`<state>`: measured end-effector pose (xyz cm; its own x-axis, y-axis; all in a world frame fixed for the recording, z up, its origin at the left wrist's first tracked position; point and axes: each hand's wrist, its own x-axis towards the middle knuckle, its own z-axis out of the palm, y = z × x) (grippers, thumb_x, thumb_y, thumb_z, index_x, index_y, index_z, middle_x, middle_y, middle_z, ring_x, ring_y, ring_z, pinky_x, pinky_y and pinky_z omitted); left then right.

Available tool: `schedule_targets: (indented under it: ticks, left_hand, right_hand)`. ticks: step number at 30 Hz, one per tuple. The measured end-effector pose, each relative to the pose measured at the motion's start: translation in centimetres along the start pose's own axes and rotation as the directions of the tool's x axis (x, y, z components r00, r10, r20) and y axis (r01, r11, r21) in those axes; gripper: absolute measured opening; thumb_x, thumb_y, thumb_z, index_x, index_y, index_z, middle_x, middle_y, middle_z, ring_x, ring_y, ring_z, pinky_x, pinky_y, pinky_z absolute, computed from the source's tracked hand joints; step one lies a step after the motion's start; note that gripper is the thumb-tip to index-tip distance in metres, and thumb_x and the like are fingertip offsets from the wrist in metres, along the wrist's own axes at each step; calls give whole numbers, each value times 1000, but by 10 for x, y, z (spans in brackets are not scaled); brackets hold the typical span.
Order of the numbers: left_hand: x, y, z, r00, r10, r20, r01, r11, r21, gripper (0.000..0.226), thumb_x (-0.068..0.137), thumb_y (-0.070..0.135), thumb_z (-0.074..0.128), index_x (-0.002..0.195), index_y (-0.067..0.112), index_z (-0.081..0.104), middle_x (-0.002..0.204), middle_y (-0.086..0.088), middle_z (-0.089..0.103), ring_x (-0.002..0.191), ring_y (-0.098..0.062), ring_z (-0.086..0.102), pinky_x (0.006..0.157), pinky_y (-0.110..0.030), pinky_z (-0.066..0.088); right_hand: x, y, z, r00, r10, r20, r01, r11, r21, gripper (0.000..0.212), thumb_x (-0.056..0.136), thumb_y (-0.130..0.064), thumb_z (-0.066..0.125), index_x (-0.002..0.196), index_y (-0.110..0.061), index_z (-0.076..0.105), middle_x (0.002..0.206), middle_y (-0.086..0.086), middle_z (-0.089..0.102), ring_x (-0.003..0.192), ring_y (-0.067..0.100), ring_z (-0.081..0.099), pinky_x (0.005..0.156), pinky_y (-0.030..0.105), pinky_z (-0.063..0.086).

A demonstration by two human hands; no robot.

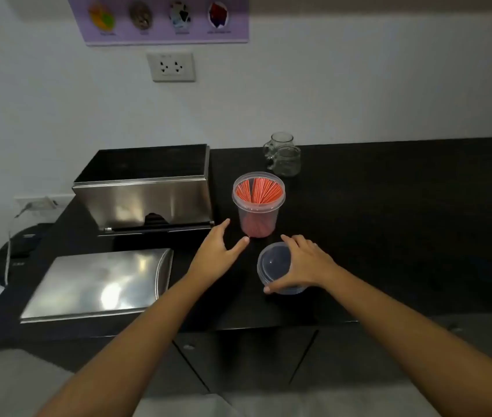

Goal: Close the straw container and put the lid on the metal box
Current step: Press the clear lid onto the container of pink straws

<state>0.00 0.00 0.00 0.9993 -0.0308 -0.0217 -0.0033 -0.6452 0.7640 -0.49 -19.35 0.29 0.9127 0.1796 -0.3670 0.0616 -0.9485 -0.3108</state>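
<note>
- Head view: a purple poster [160, 18] on the white wall is cut off by the top edge; it shows four round pictures with captions beneath, too blurred to read.
- No brand or label can be read on anything on the dark desk [389, 224].
- Below the poster sits a white double wall socket [173, 67]; a second socket at the far left is partly hidden behind the desk edge.
- The straw container [258, 203], a clear round plastic tub, stands upright and uncovered near the middle of the desk, packed with red-orange straws [259, 191].
- Its lid [275, 266], clear, round and slightly domed, lies on the desk just in front of the tub, partly covered by the right hand.
- The right hand [305, 264] rests on the lid with its fingers spread and curled over the rim, thumb at the near edge.
- The left hand [216, 251] hovers open and empty just left of the tub's base, not touching it.
- The metal box [148, 191], shiny brushed steel, stands left of the tub, its inside not visible.
- A flat steel lid [100, 284] with rounded corners lies on the desk in front of the box, well apart from both hands.
- Two clear glass mugs [284, 155] stand behind the tub near the wall, one partly overlapping the other.
</note>
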Motion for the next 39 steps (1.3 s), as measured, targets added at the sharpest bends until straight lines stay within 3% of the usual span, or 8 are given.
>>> schedule_targets:
  ticks: [3,8,14,19,22,26,36,39]
  left_hand:
    - [7,-1,3,1000,-24,-3,24,998,-56,79,80,44,61,142,19,20,153,-5,24,139,-19,23,109,-34,24]
    - [24,-2,11,999,-43,33,47,990,-134,89,75,41,68,143,17,16,153,-7,21,139,-22,22,109,-36,25]
    - [46,5,12,998,-17,65,36,955,-296,91,72,29,74,143,15,18,152,-9,26,138,-23,26,109,-38,26]
    - [61,8,9,992,56,115,-14,941,-338,87,69,22,76,139,17,25,147,-8,34,134,-23,32,104,-35,31]
    - [67,4,11,990,71,124,-23,937,-349,88,67,21,77,138,16,26,145,-8,36,133,-23,34,95,-27,30]
    - [77,-1,14,985,106,135,-47,922,-384,85,65,19,79,135,16,30,141,-7,41,128,-17,37,90,-24,31]
    - [85,-8,17,989,85,120,-30,915,-402,90,61,23,82,135,18,32,140,-4,39,128,-18,39,101,-31,37]
    - [86,-7,13,979,127,161,-51,911,-409,90,60,26,83,132,31,30,128,13,44,111,3,44,84,-10,43]
  right_hand:
    - [4,-3,5,1000,28,10,-28,1000,-1,131,40,-72,69,141,-29,-3,147,10,18,134,29,22,106,47,27]
    - [9,5,4,995,94,-40,-92,995,39,121,47,-64,72,140,-30,2,139,9,25,127,27,27,96,45,37]
    - [-6,39,-24,952,298,-72,-264,917,300,118,41,-69,71,138,-30,16,139,8,28,127,27,30,99,47,39]
    - [-13,46,-55,923,352,-158,-245,851,464,128,27,-74,70,136,-29,21,137,8,28,124,27,35,97,48,41]
    - [-9,33,-77,911,332,-244,-177,850,496,135,18,-80,65,137,-30,21,140,7,26,123,28,37,95,46,42]
    - [5,7,-102,911,238,-337,-76,899,431,132,24,-78,64,137,-24,23,139,7,29,122,26,38,91,41,41]
    - [59,-42,-127,970,-14,-243,96,939,330,120,36,-71,69,137,-24,25,140,6,30,128,28,32,100,48,38]
    - [74,-44,-123,971,-109,-215,134,985,108,115,44,-70,70,138,-26,21,140,6,29,130,27,28,102,49,35]
